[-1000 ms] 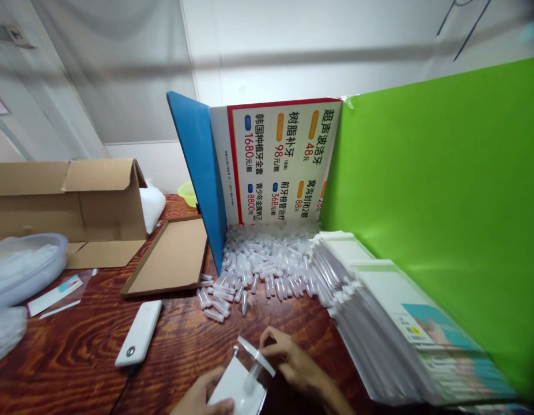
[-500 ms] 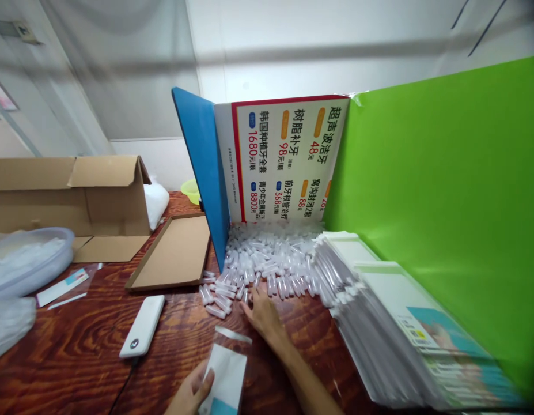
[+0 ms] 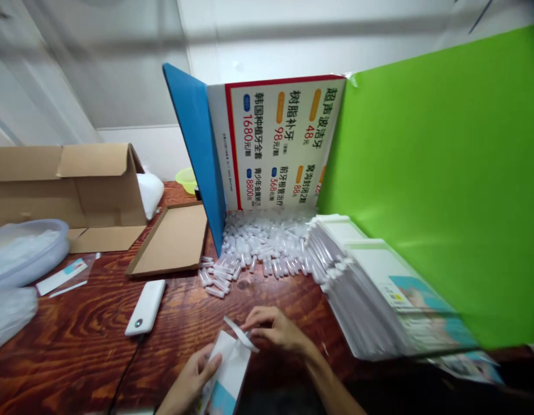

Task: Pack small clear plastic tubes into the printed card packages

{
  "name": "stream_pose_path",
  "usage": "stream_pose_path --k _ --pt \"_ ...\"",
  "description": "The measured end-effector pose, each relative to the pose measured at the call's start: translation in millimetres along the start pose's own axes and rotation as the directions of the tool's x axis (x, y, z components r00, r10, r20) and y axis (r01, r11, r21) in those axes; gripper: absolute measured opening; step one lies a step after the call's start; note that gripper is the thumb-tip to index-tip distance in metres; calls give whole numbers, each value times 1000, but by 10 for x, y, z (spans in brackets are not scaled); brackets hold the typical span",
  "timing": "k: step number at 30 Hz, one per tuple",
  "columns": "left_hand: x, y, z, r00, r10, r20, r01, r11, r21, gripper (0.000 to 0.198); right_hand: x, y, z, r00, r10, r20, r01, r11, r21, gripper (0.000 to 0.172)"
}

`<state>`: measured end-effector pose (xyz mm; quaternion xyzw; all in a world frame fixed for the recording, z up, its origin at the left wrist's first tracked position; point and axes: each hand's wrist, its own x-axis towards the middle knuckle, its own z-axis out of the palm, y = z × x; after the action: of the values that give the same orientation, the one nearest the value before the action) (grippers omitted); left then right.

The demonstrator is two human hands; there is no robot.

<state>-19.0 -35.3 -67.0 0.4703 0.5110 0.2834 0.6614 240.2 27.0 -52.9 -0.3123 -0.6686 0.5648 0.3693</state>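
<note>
My left hand (image 3: 193,374) is closed on a clear plastic bag (image 3: 241,334) with a white and blue printed card (image 3: 228,360) in it. At the bag's mouth, its white top strip stands raised. My right hand (image 3: 275,331) is at this mouth, thumb and fingers pinched together on a small clear plastic tube, mostly hidden by the fingers. Beyond both hands lies a heap of small clear tubes with white caps (image 3: 267,248), with several loose ones (image 3: 215,282) at its near left edge.
Stacked bagged cards (image 3: 366,305) lie to the right against a green panel (image 3: 431,190). A blue panel (image 3: 195,155) and a printed price board (image 3: 275,144) wall in the tubes. Leftward are a white power bank (image 3: 146,308), a cardboard tray (image 3: 174,242) and a pale basin (image 3: 55,248).
My right hand has come back from the tube heap to the bag's mouth, its fingers now pinched. The bag has tilted in my left hand, and the view has shifted slightly.
</note>
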Motion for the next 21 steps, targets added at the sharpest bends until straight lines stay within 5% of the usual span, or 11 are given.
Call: stream_pose_path --k 3,7,11,15,21 --pt "-31 54 70 995 16 99 -22 998 61 60 -206 -55 -13 995 81 56 -81 997 8 25" --pt "-82 19 146 986 3 166 -16 997 78 58 -472 -150 -58 966 253 -61 -251 967 41 22" --pt "-185 14 301 981 15 196 -33 995 92 52 -666 -222 35 974 209 -87 -208 978 28 15" --pt "-310 37 516 962 14 273 -47 992 115 54 -805 -147 302 963 245 -113 -241 969 46 34" --pt "-358 -147 597 963 52 265 -74 995 73 53 -1111 133 396 939 241 -247 -306 912 -274 41"
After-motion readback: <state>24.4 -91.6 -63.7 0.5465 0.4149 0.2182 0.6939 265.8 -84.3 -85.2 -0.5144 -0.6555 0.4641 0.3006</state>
